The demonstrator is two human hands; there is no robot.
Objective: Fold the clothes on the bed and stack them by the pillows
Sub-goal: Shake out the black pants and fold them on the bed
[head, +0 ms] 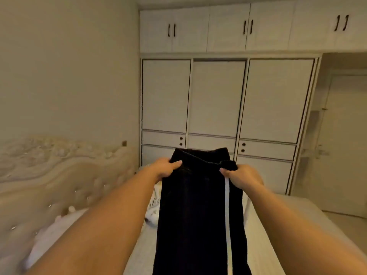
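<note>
Gripping trousers (198, 205) waistband, left hand (165, 168) and right hand (241, 176).

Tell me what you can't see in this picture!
- Trousers: the leg ends run off the bottom edge of the head view.
- Bed: its middle is hidden behind the trousers and arms.
- White cloth: mostly hidden by the left arm; what it is stays unclear.
- Left hand, right hand: fingertips tucked behind the waistband.

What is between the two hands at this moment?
In the head view, the waistband of the black trousers spans the gap; the left hand grips one end, the right hand the other, and the legs hang down over the bed.
</note>
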